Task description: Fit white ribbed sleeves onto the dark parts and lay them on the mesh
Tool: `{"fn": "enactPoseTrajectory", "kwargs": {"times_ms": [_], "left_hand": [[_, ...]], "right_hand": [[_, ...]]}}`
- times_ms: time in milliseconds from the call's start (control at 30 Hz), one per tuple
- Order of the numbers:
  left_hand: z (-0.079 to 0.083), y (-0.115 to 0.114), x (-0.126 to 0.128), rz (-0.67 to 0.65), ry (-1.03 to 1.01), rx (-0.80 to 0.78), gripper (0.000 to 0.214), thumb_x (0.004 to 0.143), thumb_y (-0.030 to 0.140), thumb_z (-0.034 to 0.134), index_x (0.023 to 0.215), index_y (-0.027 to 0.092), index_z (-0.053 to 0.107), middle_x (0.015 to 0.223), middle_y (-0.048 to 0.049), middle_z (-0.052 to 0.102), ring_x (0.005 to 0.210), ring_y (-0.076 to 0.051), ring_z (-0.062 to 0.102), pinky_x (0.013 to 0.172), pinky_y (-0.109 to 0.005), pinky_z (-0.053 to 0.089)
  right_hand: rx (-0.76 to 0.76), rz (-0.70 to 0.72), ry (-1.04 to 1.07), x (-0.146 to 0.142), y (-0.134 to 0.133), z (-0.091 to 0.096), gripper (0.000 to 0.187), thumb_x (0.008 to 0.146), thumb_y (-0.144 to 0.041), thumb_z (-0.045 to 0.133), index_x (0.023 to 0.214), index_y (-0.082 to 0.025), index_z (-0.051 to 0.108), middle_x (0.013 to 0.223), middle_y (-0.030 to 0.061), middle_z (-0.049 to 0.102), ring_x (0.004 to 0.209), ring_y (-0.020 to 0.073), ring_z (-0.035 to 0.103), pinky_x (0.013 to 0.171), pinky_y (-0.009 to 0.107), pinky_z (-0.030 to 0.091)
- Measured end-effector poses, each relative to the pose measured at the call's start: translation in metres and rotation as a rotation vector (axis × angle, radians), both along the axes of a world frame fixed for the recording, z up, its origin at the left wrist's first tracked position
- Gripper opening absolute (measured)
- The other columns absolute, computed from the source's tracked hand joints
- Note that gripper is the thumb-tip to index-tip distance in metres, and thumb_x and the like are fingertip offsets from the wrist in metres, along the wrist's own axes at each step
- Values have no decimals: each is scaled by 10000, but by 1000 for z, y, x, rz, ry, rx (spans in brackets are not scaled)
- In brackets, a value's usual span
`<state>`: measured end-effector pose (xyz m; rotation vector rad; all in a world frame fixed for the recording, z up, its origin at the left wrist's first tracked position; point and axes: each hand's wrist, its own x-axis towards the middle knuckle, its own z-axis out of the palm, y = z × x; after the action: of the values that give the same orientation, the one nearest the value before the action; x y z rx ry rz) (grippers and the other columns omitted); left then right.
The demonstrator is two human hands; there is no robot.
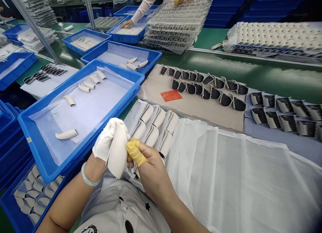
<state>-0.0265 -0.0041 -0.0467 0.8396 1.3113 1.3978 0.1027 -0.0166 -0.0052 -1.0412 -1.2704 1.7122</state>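
Observation:
My left hand (101, 144), in a white glove, is closed around a cream ribbed curved shell part (118, 149). My right hand (143, 154) has yellow covers on its fingertips and pinches the right edge of the same part. Just beyond my hands, similar ribbed shells (152, 135) lie in rows on a tray, between strips of white foam sheet. A large blue bin (83, 63) stands at the left, lined with white sheet, and several loose cream curved pieces (66, 134) lie in it.
Dark-lined shells (210, 93) stand in rows on a beige sheet beside a red paper (171, 95). White foam sheet (241, 172) covers the right front. Across the bench, a co-worker's hands (127, 23) reach over a bin and stacked clear trays (176, 25). A filled bin (32, 199) sits low left.

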Motion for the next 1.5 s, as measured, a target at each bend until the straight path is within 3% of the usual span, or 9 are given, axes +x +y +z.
{"fn": "enactPoseTrajectory", "kwargs": {"times_ms": [233, 400, 767, 900, 1033, 1133, 1267, 1400, 1500], "left_hand": [[32, 7, 1, 93, -63, 18, 370, 669, 524, 711, 761, 181, 605, 642, 21, 578, 539, -94, 521, 511, -217, 443], [39, 8, -9, 208, 119, 108, 168, 706, 333, 723, 741, 180, 664, 685, 12, 641, 617, -97, 570, 573, -205, 461], [66, -1, -15, 177, 869, 255, 82, 749, 279, 679, 766, 205, 709, 782, 3, 697, 742, -150, 630, 726, -260, 511], [65, -2, -18, 169, 642, 192, 144, 787, 334, 648, 801, 209, 716, 683, 7, 658, 616, -122, 583, 604, -231, 493], [61, -5, -27, -45, 309, 86, 349, 895, 444, 468, 896, 189, 707, 484, 34, 487, 411, -83, 400, 440, -221, 391], [61, -11, -25, -102, 335, 120, 317, 828, 461, 576, 975, 200, 679, 669, -2, 589, 573, -113, 530, 566, -239, 471], [63, -17, -13, -66, 552, 88, 622, 502, 318, 859, 1069, 234, 617, 1009, -36, 620, 956, -230, 599, 776, -301, 514], [59, -16, -12, 69, 550, 136, 200, 749, 342, 684, 874, 195, 633, 852, -16, 619, 818, -169, 601, 730, -267, 500], [53, -14, -20, 85, 442, 159, 197, 847, 361, 567, 798, 183, 637, 743, -4, 601, 641, -119, 541, 590, -224, 461]], "right_hand": [[-65, 13, 98, 2, 1, -8, 401, 904, -464, 485, 607, -195, 487, 618, -22, 474, 603, 122, 443, 607, 255, 392], [-136, -21, 123, 5, 0, -12, 246, 892, -448, 520, 917, -220, 609, 760, -8, 567, 683, 136, 508, 661, 260, 440], [-185, 193, 207, 2, 4, -12, 589, 726, -436, 730, 1232, -194, 549, 931, 47, 642, 732, 152, 586, 627, 274, 506], [-290, 244, 365, 2, 7, -19, 424, 727, -447, 733, 1033, -162, 662, 813, 40, 655, 606, 131, 606, 594, 277, 497], [-339, 280, 498, 7, 8, -21, 386, 744, -495, 703, 877, -133, 689, 790, 66, 661, 568, 129, 610, 518, 249, 468], [-339, 257, 519, 7, 7, -21, 377, 742, -485, 711, 884, -137, 685, 789, 64, 659, 592, 137, 618, 507, 237, 462], [-315, 220, 491, 5, 6, -21, 405, 724, -464, 736, 979, -155, 673, 762, 41, 655, 537, 108, 576, 519, 233, 464], [-312, 232, 489, 4, 5, -22, 439, 722, -484, 731, 999, -148, 671, 787, 52, 659, 550, 106, 583, 530, 222, 469], [-332, 286, 548, 3, 3, -22, 408, 760, -503, 687, 951, -142, 685, 777, 56, 655, 550, 111, 596, 501, 212, 459]]}}
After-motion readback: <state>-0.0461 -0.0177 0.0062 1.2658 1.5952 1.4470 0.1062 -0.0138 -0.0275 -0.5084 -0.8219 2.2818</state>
